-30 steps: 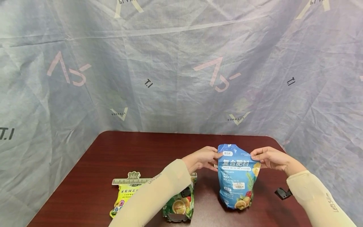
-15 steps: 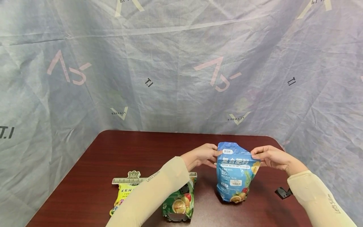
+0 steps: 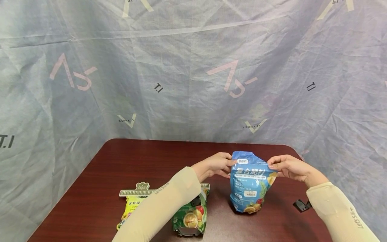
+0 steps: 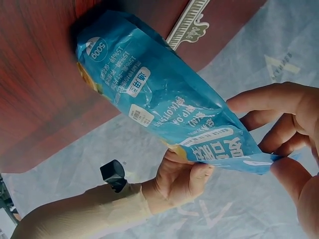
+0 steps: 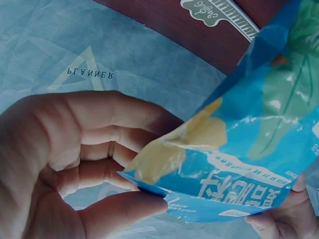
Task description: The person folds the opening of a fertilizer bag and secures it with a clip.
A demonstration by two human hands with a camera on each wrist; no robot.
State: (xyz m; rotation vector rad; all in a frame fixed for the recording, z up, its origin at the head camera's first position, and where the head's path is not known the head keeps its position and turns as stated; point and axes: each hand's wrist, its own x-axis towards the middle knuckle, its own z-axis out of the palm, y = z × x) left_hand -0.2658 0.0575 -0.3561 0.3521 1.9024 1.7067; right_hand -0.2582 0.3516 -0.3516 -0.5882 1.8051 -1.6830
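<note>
A blue bag of compound fertilizer is held upright over the right side of the table, its printed face toward me and its top edge folded and creased. My left hand pinches its upper left corner. At the upper right corner, thumb and fingers of my right hand pinch the plastic, as the right wrist view also shows. Behind the bag lies a pale, ruler-marked bag clip with an ornate dark grip, mostly hidden from the head view.
Left of the blue bag lies a green bag with fruit pictures, a clip at its top. A yellow bag with a similar clip lies further left, partly covered by the left sleeve. Grey cloth hangs behind the table.
The blue bag's bottom has swung up and slightly left, away from the table's near side. Both hands keep their pinch and have shifted only slightly.
</note>
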